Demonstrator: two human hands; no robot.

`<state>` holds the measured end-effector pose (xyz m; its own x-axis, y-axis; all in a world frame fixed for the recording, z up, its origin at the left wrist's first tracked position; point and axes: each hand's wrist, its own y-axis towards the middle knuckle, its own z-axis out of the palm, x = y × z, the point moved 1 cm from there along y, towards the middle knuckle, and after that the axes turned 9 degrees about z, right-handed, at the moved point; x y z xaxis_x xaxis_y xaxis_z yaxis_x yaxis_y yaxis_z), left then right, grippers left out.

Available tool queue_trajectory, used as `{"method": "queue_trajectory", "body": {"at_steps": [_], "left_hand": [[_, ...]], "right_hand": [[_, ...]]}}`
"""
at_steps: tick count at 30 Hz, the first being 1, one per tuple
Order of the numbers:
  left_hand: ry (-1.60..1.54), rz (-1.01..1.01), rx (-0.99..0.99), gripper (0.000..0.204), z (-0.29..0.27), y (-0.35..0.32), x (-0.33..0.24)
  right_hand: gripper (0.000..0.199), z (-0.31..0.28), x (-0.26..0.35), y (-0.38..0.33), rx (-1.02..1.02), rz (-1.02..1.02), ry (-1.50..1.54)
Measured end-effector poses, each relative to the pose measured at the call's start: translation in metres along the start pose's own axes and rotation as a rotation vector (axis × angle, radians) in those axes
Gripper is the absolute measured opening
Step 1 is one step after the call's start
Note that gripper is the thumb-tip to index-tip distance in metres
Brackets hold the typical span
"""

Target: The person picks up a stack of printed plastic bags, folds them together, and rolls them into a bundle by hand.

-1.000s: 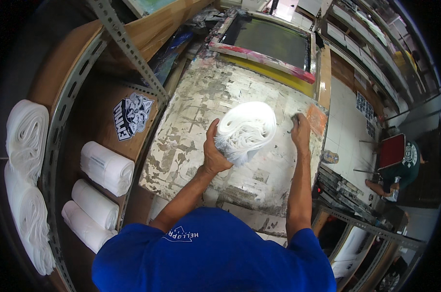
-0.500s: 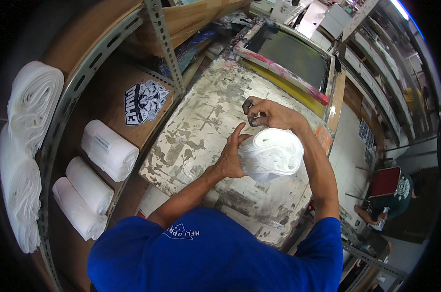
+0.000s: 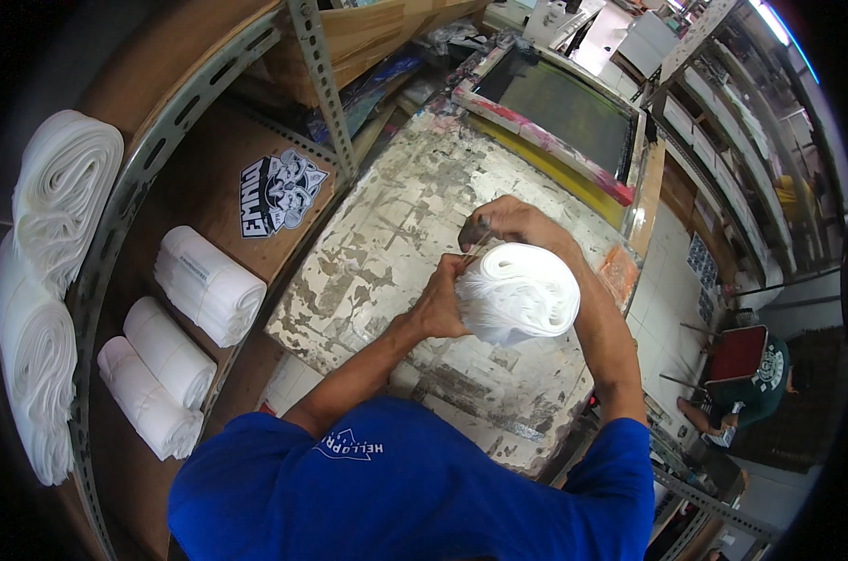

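Observation:
A thick roll of thin white sheets (image 3: 522, 294), cloth or plastic I cannot tell, is held above a worn table, its coiled end facing up. My left hand (image 3: 440, 297) is closed on its left side, the thumb pointing away from me. Over the roll's far side reaches my right hand (image 3: 508, 222), its dark-stained fingers curled together close to the left thumb. A faint thin strand shows between the two hands; I cannot make out what it is.
The worn table (image 3: 368, 243) has a patchy, peeling top. Beyond it lies a framed printing screen (image 3: 555, 107). Several white rolls (image 3: 209, 285) rest on the metal-edged shelf (image 3: 246, 271) to my left, beside a black-and-white sticker (image 3: 282, 192). A person (image 3: 756, 379) sits at far right.
My right hand has moved slightly nearer, its fingers drawing together beside my left thumb. The left hand keeps its hold, and the roll has barely shifted.

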<state>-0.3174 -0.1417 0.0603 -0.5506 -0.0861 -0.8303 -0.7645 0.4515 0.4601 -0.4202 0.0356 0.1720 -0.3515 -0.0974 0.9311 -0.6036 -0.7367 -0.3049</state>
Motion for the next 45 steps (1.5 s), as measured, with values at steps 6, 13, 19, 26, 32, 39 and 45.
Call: {"method": "queue_trajectory", "body": {"at_steps": [6,13,19,26,32,39,45], "left_hand": [[-0.040,-0.021,-0.025,0.109,-0.010,0.013,-0.019],[0.027,-0.004,-0.008,0.109,-0.011,0.013,-0.019],[-0.035,-0.004,-0.051,0.108,-0.007,0.015,-0.012],[0.031,-0.010,0.029,0.099,-0.012,0.013,-0.009],[-0.019,-0.007,-0.118,0.090,-0.003,0.014,-0.012],[0.024,-0.005,-0.093,0.088,-0.004,0.010,-0.015],[-0.002,0.064,-0.067,0.089,-0.009,0.015,-0.018]], "right_hand": [[0.037,-0.010,0.009,-0.017,-0.069,-0.200,0.461],[0.039,-0.023,0.033,-0.058,-0.237,-0.267,0.018],[0.028,0.003,0.061,-0.081,-0.187,-0.096,-0.167],[0.041,0.107,0.100,-0.098,0.027,0.001,-1.017],[0.032,0.159,0.064,-0.117,0.045,0.116,-1.467],[0.024,0.159,0.039,-0.158,-0.433,0.169,-1.461],[0.023,0.101,0.047,-0.178,-0.770,0.106,-1.479]]}}
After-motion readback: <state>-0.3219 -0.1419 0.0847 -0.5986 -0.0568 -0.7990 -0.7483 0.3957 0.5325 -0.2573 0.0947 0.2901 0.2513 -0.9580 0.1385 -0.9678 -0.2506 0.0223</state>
